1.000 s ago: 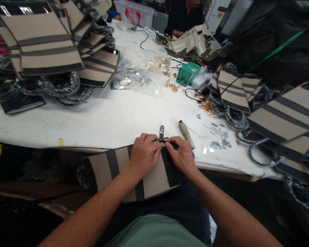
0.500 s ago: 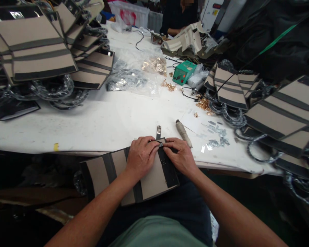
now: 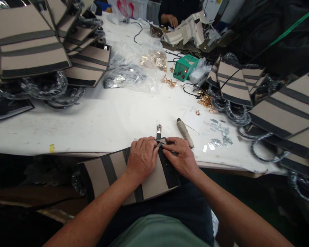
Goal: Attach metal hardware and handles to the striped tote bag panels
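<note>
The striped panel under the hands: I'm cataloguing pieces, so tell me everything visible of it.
The striped panel is beige with dark crosswise bands, fabric-like; its rightmost band bears small specks. It lies aslant above the lap, by the table's edge. The left hand and right hand touch its far corner, where a metal-ended strap juts beyond.
</note>
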Action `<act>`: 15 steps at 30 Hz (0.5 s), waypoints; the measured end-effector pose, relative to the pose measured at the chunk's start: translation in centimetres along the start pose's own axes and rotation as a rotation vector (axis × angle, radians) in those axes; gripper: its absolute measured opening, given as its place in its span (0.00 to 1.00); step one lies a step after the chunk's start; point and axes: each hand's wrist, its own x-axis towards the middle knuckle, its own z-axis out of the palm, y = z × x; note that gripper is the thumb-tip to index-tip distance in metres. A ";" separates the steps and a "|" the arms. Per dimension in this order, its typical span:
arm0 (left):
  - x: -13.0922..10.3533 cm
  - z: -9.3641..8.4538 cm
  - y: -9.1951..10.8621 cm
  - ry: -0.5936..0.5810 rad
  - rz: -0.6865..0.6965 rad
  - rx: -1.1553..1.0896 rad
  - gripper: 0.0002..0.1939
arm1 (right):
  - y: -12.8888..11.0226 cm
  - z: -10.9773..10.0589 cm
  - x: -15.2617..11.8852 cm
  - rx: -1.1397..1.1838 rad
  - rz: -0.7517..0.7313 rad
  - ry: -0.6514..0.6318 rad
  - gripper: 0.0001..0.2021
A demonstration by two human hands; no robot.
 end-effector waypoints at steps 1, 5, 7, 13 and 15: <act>0.0 0.0 -0.1 -0.007 0.008 0.001 0.05 | 0.0 0.0 0.0 -0.004 -0.016 -0.005 0.11; 0.1 -0.1 -0.2 -0.032 0.010 -0.010 0.06 | 0.2 0.0 -0.1 -0.046 -0.066 -0.018 0.12; 0.2 0.0 -0.3 -0.034 0.008 -0.021 0.07 | 0.2 0.1 -0.1 -0.076 -0.085 -0.018 0.12; 0.1 -0.3 -0.3 -0.034 0.000 -0.090 0.07 | -0.1 0.4 0.0 -0.051 -0.023 0.051 0.08; 0.0 -0.4 -0.3 -0.033 -0.001 -0.103 0.07 | -0.3 0.4 0.0 -0.004 0.021 0.068 0.07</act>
